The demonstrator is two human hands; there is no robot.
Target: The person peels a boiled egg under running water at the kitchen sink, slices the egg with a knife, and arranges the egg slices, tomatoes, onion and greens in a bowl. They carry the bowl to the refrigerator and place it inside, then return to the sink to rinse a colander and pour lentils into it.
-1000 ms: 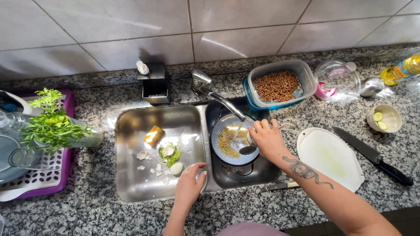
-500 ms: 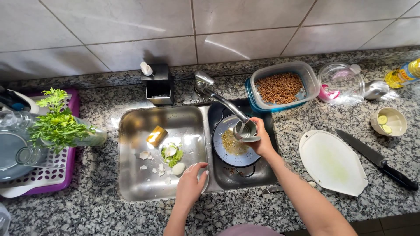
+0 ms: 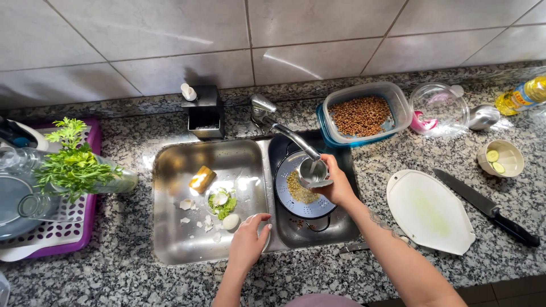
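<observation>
The right hand grips a small metal cup under the faucet, at 12 o'clock over the colander of lentils. The left hand rests open on the sink divider, holding nothing. Best to keep the cup level.

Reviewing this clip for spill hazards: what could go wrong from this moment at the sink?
The right hand holds a small metal cup tilted under the faucet spout, above the colander of grains; water could splash grains out. The left hand rests on the sink divider, which may be slippery.
</observation>
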